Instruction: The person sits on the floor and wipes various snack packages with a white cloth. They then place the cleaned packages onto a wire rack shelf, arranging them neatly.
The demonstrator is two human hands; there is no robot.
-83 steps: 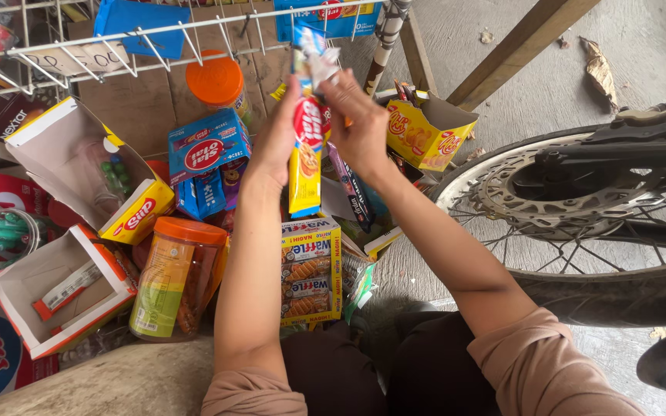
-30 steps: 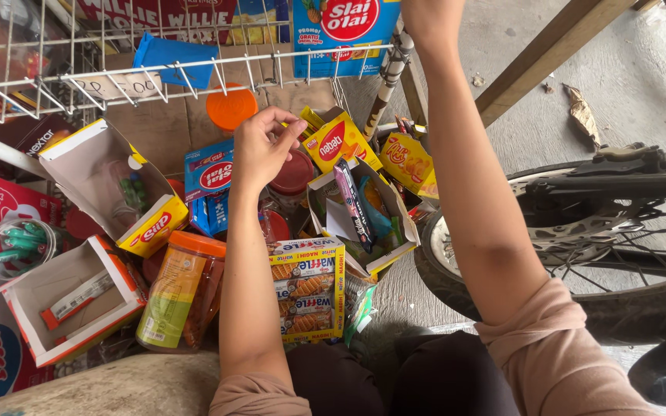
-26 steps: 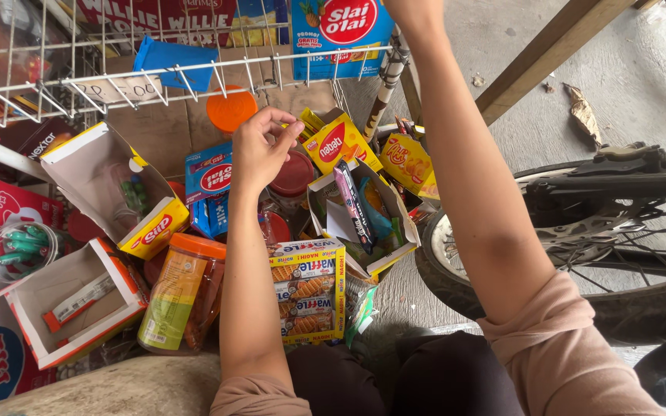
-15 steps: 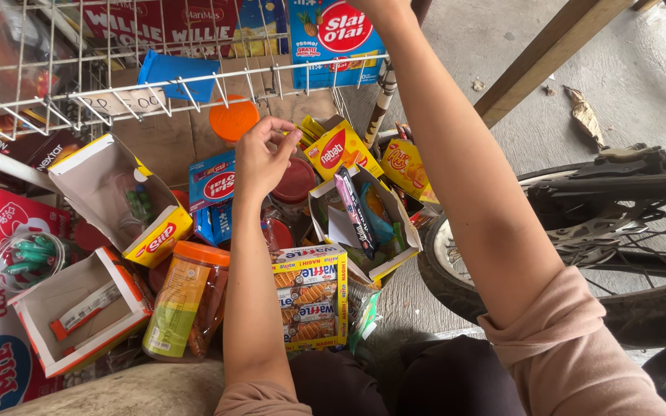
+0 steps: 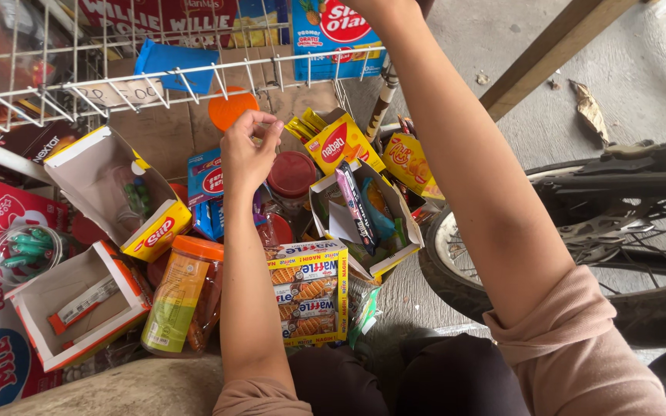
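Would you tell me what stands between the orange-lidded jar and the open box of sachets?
In the head view, the left forearm and a wafer pack stack stand between orange-lidded jar and open box.

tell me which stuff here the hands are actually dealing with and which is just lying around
In hand or nearest the hands:
- left hand, fingers pinched, above the blue snack box
- red-lidded jar just beside it
- right arm reaching up; its hand is out of frame

Lying about:
- orange-lidded jar
- wafer packs
- open white box
- bicycle wheel
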